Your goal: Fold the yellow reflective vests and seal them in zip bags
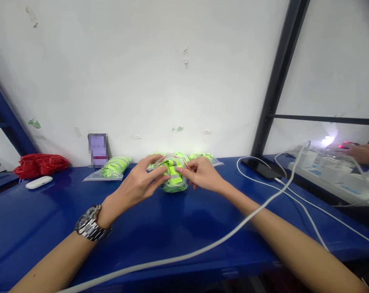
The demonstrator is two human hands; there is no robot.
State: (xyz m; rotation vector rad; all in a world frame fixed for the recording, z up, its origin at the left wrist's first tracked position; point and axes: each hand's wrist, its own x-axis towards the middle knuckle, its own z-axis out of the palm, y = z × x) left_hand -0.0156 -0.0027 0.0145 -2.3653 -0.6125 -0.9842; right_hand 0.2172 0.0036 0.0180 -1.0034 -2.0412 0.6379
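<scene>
Between my hands, at the middle of the blue table, is a clear zip bag (174, 189) with a red strip along its mouth. A folded neon yellow-green reflective vest (173, 171) with silver bands sits in it. My left hand (141, 177), with a metal watch on the wrist, grips the left side of the bag's mouth, its fingers reaching over the vest. My right hand (203, 174) pinches the right edge of the opening near the red strip. Behind the bag, more neon bundles (201, 156) are partly hidden by my hands.
Left of my hands lies another bagged neon vest (115, 166), before a phone (98, 150) leaning on the wall. Farther left are a white case (39, 182) and a red plastic bundle (40, 165). A white cable (203, 249) crosses in front of my right forearm. At right are a black phone (260, 168), plugged chargers and another person's hand.
</scene>
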